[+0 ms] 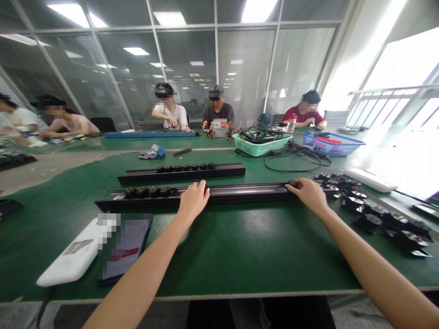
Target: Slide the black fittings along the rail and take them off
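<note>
A long black rail (247,194) lies across the green table in front of me. Several round black parts (147,192) sit in a row in its left portion. My left hand (195,199) is closed at the rail's middle, its fingertips on a small dark part mostly hidden by them. Toward the rail's right end, my right hand (308,193) pinches another small black part (293,184). Behind lies a shorter black rail (181,173) with its own row of round black parts (185,167).
Loose black parts (368,219) are spread at the right. A white device (68,251) and a dark phone-like slab (128,246) lie front left. Farther back are a green basket (262,147) of cables, a blue basket (332,145), a cloth (152,152) and several people.
</note>
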Demonstrator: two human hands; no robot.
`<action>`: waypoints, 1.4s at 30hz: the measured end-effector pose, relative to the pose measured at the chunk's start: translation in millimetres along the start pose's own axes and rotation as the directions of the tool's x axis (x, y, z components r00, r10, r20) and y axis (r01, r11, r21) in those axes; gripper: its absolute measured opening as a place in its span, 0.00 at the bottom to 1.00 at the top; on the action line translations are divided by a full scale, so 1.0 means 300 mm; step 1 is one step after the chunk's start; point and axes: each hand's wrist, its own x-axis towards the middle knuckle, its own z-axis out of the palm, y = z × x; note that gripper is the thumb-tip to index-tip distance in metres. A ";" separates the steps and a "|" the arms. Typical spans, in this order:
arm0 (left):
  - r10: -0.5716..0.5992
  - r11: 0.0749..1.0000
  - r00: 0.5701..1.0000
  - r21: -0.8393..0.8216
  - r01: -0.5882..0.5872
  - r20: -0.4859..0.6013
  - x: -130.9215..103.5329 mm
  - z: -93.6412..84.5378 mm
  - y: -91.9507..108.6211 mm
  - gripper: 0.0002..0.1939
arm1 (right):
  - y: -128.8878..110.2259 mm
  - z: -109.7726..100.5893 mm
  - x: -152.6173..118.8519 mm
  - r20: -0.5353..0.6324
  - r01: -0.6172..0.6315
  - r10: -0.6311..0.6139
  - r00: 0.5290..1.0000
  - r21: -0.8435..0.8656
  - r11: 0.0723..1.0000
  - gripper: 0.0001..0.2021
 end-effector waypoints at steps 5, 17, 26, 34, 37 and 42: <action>0.003 1.000 1.000 -0.013 -0.004 -0.004 0.002 0.003 -0.004 0.17 | -0.004 0.000 0.000 -0.015 -0.048 0.049 0.999 0.066 0.997 0.19; 0.002 0.999 1.000 -0.034 -0.002 -0.016 0.002 0.006 -0.009 0.16 | 0.035 0.016 0.007 -0.103 0.102 -0.084 0.991 0.187 0.977 0.18; 0.014 1.000 0.999 -0.026 -0.015 -0.035 0.007 0.021 -0.018 0.15 | 0.034 0.000 0.014 -0.070 0.067 -0.058 0.996 0.136 0.988 0.15; 0.015 0.999 1.000 -0.030 -0.016 -0.024 0.006 0.016 -0.017 0.15 | 0.020 -0.011 0.007 -0.068 0.038 -0.031 0.997 0.101 0.994 0.15; 0.012 1.000 1.000 -0.027 -0.013 -0.021 0.006 0.013 -0.016 0.15 | 0.008 -0.019 0.001 -0.061 0.017 -0.011 0.998 0.089 0.996 0.15; 0.009 1.000 1.000 -0.028 -0.009 -0.012 0.006 0.009 -0.014 0.15 | -0.001 -0.027 -0.003 -0.047 -0.017 0.019 0.999 0.046 0.999 0.15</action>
